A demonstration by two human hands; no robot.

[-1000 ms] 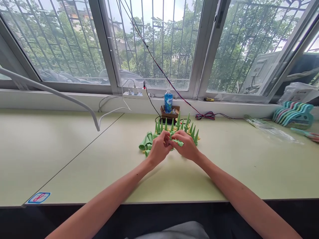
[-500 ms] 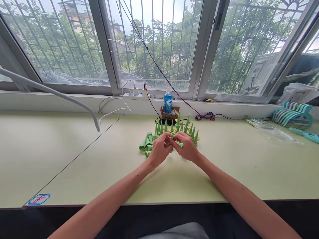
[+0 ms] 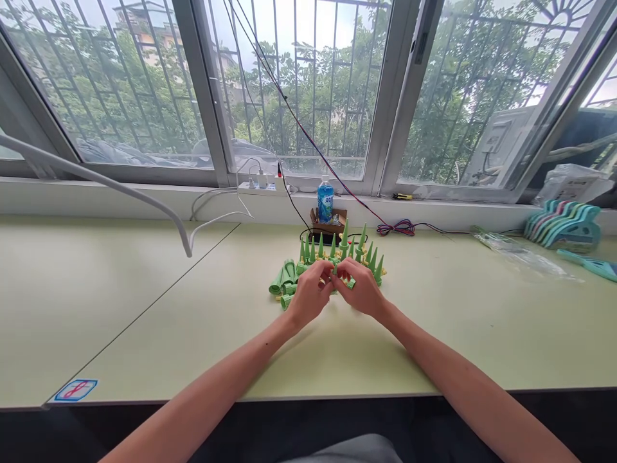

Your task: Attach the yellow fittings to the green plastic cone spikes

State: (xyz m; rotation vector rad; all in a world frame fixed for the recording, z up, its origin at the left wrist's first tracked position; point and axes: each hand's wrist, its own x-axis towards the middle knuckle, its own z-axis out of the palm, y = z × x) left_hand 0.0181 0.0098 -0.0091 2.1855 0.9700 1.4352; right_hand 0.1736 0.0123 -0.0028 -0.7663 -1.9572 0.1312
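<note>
My left hand [image 3: 312,290] and my right hand [image 3: 357,283] meet fingertip to fingertip over the table, both closed in a pinch. Between them is a small green plastic part [image 3: 335,267], mostly covered by the fingers. Just behind stand several green pointed spikes [image 3: 333,245] with bits of yellow at their bases. To the left of my left hand, hollow green cone-shaped pieces [image 3: 288,273] lie on their sides, and a short ribbed green piece [image 3: 286,301] sits in front of them.
A blue bottle [image 3: 326,200] stands in a cardboard box [image 3: 330,222] by the window. Coiled wire [image 3: 396,227], a clear plastic bag [image 3: 520,252] and turquoise plastic items [image 3: 565,226] lie to the right. A grey tube [image 3: 144,193] hangs at the left above the pale table [image 3: 144,347].
Both hands stay together at nearly the same place, with the fingers shifting slightly around the green part. The whole view has tilted a little.
</note>
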